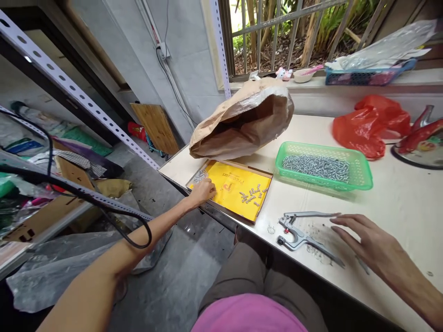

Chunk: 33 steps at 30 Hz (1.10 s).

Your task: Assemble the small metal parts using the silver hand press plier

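My left hand (202, 191) is closed, fingers curled down, over the left end of a shallow tray (263, 196) lined with yellow printed sheet. Beside its knuckles lies a heap of small silvery metal pieces (200, 176); whatever the fingers hold is hidden. More loose metal pieces (249, 196) are scattered on the right part of the yellow sheet. My right hand (370, 240) hovers above the table with fingers stretched out and nothing in it. Its fingertips are close to the handle end of grey spring pliers (300, 240), which lie with their handles spread.
A green plastic basket (363, 177) holds many small metal pins. Behind the tray, a large brown paper sack (238, 124) gapes open. A red plastic bag (374, 124) lies at the back right, near a round-based red object (420, 143). Black cables (104, 205) hang at left.
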### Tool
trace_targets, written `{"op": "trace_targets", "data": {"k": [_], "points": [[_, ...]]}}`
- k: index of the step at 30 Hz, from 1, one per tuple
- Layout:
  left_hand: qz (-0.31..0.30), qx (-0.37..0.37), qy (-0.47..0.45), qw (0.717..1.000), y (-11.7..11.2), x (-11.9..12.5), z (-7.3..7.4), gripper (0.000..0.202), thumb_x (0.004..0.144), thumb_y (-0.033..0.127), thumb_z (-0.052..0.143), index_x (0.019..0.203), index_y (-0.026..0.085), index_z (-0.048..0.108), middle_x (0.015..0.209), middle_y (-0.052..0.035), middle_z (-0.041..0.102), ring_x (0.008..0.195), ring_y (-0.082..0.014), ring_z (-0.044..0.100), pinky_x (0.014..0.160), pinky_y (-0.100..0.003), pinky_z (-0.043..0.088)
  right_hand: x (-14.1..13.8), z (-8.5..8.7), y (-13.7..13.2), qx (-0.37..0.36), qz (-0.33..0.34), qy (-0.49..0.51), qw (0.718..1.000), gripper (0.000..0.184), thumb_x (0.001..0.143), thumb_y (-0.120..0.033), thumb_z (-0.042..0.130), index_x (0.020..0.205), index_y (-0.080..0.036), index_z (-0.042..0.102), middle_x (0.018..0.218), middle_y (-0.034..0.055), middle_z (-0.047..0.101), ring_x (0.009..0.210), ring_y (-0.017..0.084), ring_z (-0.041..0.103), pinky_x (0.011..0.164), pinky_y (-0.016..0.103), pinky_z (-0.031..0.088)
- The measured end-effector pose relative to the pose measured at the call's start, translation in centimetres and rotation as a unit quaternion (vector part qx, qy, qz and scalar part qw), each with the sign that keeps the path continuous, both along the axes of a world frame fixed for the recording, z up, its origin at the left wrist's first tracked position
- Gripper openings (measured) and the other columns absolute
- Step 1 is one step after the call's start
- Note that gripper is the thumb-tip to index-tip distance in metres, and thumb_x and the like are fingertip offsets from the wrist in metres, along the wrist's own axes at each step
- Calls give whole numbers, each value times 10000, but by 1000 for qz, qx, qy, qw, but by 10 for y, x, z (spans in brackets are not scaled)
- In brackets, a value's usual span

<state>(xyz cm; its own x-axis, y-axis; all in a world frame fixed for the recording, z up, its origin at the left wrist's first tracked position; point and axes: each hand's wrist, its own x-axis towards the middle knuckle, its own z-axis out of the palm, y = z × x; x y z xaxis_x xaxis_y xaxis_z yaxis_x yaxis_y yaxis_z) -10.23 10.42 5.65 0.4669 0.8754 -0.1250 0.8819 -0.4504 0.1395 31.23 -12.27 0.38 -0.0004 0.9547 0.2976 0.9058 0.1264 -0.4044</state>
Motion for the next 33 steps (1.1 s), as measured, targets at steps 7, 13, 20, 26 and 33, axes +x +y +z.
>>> {"op": "trace_targets", "data": {"k": [7, 13, 20, 26, 33], "points": [[74, -241, -314, 915, -60, 70, 17, 231, 747, 369, 603, 795, 147, 647, 655, 6, 602, 532, -93, 510, 483, -194, 401, -33, 4, -26, -159, 42, -13, 986, 316, 949, -356, 393, 1142, -246, 618, 1011, 76, 598, 863, 188, 627, 749, 318, 515], [96, -417, -346, 835, -117, 151, -9, 146, 716, 277, 631, 711, 137, 592, 542, 48, 527, 407, -48, 429, 368, -162, 319, -45, 0, -21, -201, 1, -86, 976, 283, 963, -237, 347, 1026, -196, 621, 948, 71, 580, 810, 182, 590, 698, 302, 455], [105, -437, -273, 851, -114, 171, -32, 175, 739, 243, 603, 604, 144, 553, 431, 58, 486, 358, -44, 394, 357, -161, 295, -44, -1, -24, -184, 5, -85, 979, 224, 969, -199, 365, 974, -185, 589, 921, 55, 571, 835, 162, 559, 679, 264, 396], [122, -465, -230, 846, -111, 176, -30, 229, 740, 269, 644, 578, 138, 549, 424, 54, 493, 342, -37, 385, 366, -169, 279, -47, 2, -23, -184, -6, -92, 979, 236, 980, -189, 346, 910, -180, 570, 893, 48, 566, 781, 145, 531, 650, 260, 350], [187, -510, -211, 813, -107, 185, -30, 272, 645, 317, 767, 630, 123, 578, 463, 55, 523, 349, -28, 392, 384, -177, 280, -46, 1, -23, -187, -12, -97, 978, 227, 980, -185, 343, 908, -176, 559, 913, 53, 570, 798, 148, 528, 658, 264, 334]]}}
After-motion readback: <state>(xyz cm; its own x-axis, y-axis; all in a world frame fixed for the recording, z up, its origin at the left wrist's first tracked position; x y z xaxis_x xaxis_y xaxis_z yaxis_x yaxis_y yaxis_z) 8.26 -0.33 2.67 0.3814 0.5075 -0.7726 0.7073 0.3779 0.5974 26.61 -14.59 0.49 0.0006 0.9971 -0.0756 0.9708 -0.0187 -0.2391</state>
